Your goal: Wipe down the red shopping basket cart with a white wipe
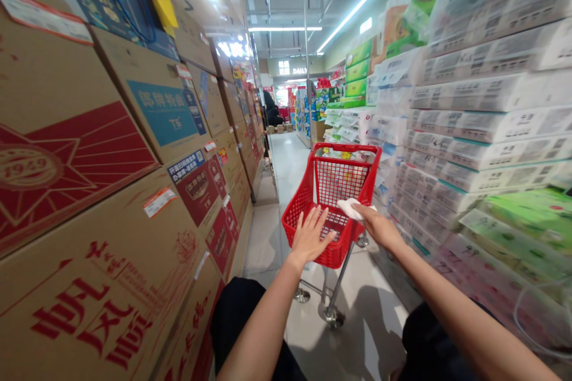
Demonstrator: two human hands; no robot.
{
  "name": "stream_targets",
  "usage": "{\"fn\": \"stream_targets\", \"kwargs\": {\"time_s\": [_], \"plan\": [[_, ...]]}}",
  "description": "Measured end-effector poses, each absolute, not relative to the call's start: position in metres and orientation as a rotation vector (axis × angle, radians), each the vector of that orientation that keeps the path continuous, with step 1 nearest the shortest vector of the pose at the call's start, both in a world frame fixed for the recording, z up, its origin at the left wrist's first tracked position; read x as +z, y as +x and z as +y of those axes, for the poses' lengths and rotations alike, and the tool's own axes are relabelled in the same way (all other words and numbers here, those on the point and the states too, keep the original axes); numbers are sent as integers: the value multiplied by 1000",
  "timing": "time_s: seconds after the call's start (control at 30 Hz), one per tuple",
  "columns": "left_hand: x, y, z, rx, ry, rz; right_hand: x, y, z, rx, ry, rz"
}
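Observation:
In front of me on the aisle floor stands a small red shopping cart (292,220) with a mesh plastic basket and a grey metal frame on casters. My left hand (310,235) is over the near left side of the basket, fingers spread and palm down. Whether it touches the rim I cannot tell. At the basket's right side, my right hand (373,221) grips a crumpled white cloth (351,208), which lies against the near right part of the cart. Part of the basket's inside is hidden behind my hands.
Stacked cardboard cartons (107,286) form a wall on the left. Packs of tissue paper (487,125) are piled high on the right, with green packs (531,220) lower down. The tiled floor (290,152) runs ahead between them. A dark-clothed person (271,110) is far down the aisle.

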State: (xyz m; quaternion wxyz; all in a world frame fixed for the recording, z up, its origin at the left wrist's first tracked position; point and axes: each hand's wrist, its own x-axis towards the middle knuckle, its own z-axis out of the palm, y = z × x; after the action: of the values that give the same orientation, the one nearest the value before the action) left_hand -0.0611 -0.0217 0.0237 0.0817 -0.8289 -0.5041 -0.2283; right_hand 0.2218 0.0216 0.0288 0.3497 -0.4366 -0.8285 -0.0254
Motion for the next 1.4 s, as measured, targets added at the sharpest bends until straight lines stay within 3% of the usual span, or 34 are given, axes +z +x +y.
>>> {"fn": "stream_targets", "kwargs": {"time_s": [0.2,0.33,0.5,0.83,1.03,1.3,1.4], "plan": [[25,-61,-24,-697,-2475,-1506,42,200,5,-312,-1085,-2142],[24,-61,-24,-717,-2453,-1519,21,179,-16,-167,-901,-2358],[25,-62,-25,-704,-2471,-1531,4,189,-7,66,-943,-2239],[23,-58,-25,-702,-2472,-1549,31,188,1,-84,-991,-2170],[22,-58,-23,-707,-2465,-1560,42,179,3,140,-965,-2083],[22,-55,-25,-712,-2467,-1555,35,182,9,-291,-1135,-2253],[22,-54,-25,-713,-2469,-1554,32,177,6,-262,-1138,-2336]]}}
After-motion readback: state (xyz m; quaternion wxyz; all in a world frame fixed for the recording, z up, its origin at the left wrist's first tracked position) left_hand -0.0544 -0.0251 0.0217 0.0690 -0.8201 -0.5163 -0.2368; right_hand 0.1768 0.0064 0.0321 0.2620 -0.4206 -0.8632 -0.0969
